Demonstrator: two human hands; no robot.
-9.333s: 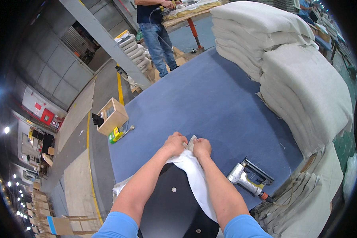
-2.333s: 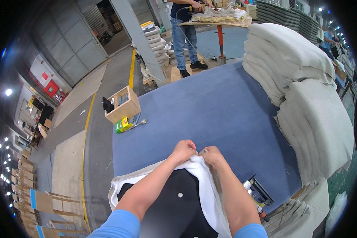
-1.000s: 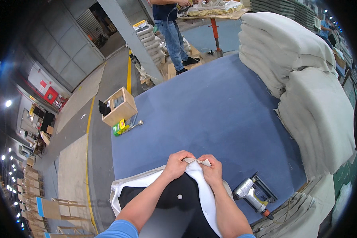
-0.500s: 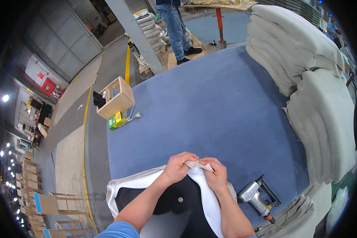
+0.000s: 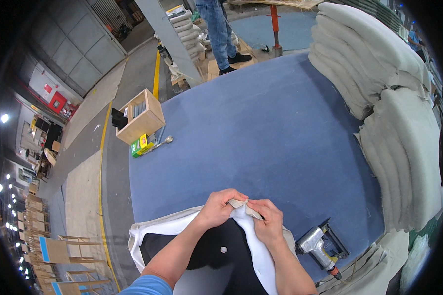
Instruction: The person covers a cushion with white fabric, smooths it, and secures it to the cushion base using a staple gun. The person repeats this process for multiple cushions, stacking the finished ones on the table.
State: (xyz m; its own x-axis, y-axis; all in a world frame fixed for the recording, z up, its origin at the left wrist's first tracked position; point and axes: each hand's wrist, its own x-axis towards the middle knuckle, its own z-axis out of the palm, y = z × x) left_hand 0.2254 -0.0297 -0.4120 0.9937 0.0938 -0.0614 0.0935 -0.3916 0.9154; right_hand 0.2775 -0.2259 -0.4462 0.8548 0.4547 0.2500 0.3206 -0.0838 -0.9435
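Observation:
In front of me lies a seat panel with a black board (image 5: 205,250) and white padding (image 5: 255,244) round its edge, wrapped in grey-beige fabric (image 5: 238,203). My left hand (image 5: 218,208) pinches the fabric at the panel's far corner. Close beside it, my right hand (image 5: 267,217) grips the same fabric, the fingertips of both almost touching. A small round pale spot (image 5: 223,250) shows on the black board. To the right of my right hand a pneumatic staple gun (image 5: 322,246) lies on the blue table covering.
The blue-covered table (image 5: 241,132) carries a wooden box (image 5: 142,118), a green-yellow carton (image 5: 141,146) and a metal tool (image 5: 165,141) at its left edge. Stacked grey upholstered cushions (image 5: 398,152) line the right side. A person in jeans (image 5: 216,34) stands beyond the far edge.
My fingers have shifted slightly on the fabric at the corner, still pinching it. The whole view has moved a little; the staple gun stays in place on the table.

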